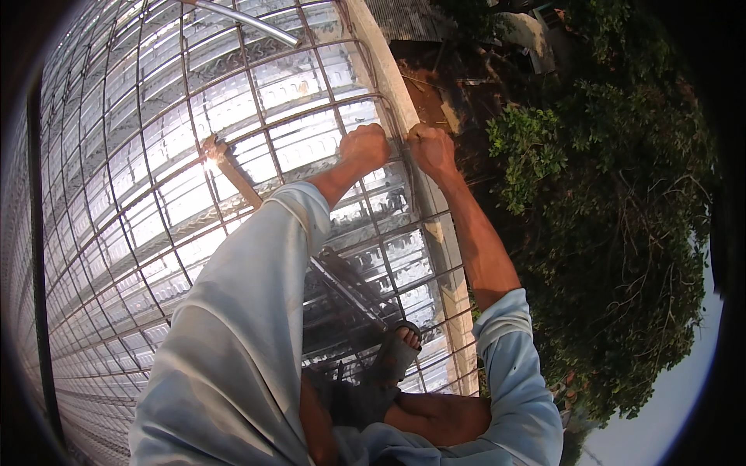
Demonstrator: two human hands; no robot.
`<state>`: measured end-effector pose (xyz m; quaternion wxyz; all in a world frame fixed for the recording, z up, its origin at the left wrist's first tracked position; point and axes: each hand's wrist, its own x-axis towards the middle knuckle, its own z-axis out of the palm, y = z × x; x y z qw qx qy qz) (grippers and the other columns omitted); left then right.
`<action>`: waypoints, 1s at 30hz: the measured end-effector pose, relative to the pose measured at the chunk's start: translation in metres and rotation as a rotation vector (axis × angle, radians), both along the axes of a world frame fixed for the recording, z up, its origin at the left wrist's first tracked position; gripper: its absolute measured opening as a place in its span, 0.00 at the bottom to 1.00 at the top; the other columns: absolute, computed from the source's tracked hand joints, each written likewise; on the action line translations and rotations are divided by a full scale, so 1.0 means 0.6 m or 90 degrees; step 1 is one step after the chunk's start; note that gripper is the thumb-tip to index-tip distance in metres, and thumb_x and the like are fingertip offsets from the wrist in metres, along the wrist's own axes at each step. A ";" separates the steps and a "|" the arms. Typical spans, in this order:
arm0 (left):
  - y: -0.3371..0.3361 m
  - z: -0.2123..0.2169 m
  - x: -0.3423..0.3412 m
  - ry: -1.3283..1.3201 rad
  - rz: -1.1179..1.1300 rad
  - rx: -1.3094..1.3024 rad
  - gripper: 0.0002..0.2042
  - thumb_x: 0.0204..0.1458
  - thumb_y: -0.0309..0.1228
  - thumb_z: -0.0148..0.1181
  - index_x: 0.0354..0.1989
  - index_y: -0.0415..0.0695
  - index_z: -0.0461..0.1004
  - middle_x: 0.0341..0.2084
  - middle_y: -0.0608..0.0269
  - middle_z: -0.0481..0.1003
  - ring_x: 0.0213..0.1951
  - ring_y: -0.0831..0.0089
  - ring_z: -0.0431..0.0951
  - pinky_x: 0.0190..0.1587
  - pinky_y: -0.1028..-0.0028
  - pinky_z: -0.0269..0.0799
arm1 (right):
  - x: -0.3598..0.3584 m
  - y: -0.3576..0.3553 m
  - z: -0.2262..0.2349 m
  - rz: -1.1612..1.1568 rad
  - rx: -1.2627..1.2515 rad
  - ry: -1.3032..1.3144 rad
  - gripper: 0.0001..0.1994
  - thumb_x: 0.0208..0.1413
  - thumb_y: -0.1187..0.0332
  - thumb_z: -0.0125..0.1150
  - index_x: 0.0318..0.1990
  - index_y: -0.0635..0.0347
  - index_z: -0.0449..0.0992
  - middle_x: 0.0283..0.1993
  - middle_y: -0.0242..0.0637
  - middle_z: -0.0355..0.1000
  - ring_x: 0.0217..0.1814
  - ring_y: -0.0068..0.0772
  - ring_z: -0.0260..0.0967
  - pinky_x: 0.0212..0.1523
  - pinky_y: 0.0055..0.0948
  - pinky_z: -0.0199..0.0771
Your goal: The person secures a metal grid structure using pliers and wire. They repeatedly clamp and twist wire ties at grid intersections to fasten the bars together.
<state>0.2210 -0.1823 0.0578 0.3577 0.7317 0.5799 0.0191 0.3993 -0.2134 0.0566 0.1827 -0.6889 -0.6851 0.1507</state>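
Looking down from my head, my left hand (364, 147) was curled into a tight fist around a bar of the steel rebar mesh (155, 202). My right hand (432, 150) was a tight fist too, just beside it, gripping the mesh at the edge board (388, 70). The mesh lay over shiny ribbed metal decking (303, 140). My sandaled foot (395, 353) stood on it. Green trees (622, 194) were far below.
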 end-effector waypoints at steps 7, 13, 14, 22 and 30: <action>0.008 -0.086 -0.005 -0.031 -0.083 0.124 0.11 0.50 0.34 0.56 0.34 0.42 0.83 0.40 0.50 0.82 0.46 0.53 0.82 0.48 0.60 0.79 | -0.019 0.014 0.015 -0.034 -0.082 0.091 0.10 0.54 0.61 0.62 0.30 0.58 0.81 0.30 0.54 0.76 0.33 0.59 0.76 0.34 0.50 0.72; 0.013 -0.041 0.025 -0.078 0.135 -0.111 0.15 0.49 0.36 0.59 0.41 0.40 0.80 0.43 0.44 0.80 0.47 0.49 0.81 0.50 0.60 0.78 | -0.008 0.016 0.007 -0.084 -0.106 0.037 0.12 0.55 0.65 0.65 0.25 0.65 0.77 0.24 0.50 0.72 0.25 0.40 0.72 0.31 0.40 0.70; 0.008 -0.028 0.021 -0.075 0.116 -0.057 0.14 0.49 0.35 0.59 0.38 0.39 0.80 0.40 0.44 0.80 0.46 0.49 0.82 0.49 0.59 0.78 | -0.006 0.012 0.006 -0.084 -0.106 0.048 0.12 0.55 0.65 0.64 0.25 0.65 0.78 0.24 0.50 0.72 0.26 0.41 0.73 0.31 0.40 0.70; -0.020 -0.009 -0.006 -0.132 0.044 0.126 0.09 0.45 0.31 0.57 0.29 0.38 0.79 0.33 0.44 0.80 0.40 0.48 0.82 0.44 0.57 0.78 | -0.013 0.005 0.014 0.042 -0.012 0.035 0.09 0.54 0.66 0.61 0.27 0.63 0.78 0.27 0.52 0.74 0.31 0.55 0.75 0.33 0.44 0.72; -0.003 -0.033 -0.023 -0.158 -0.215 0.380 0.09 0.44 0.30 0.58 0.33 0.38 0.76 0.32 0.48 0.78 0.38 0.53 0.81 0.41 0.58 0.77 | -0.032 0.007 0.023 -0.025 -0.042 0.064 0.10 0.54 0.64 0.57 0.28 0.61 0.79 0.30 0.56 0.76 0.36 0.61 0.76 0.39 0.51 0.75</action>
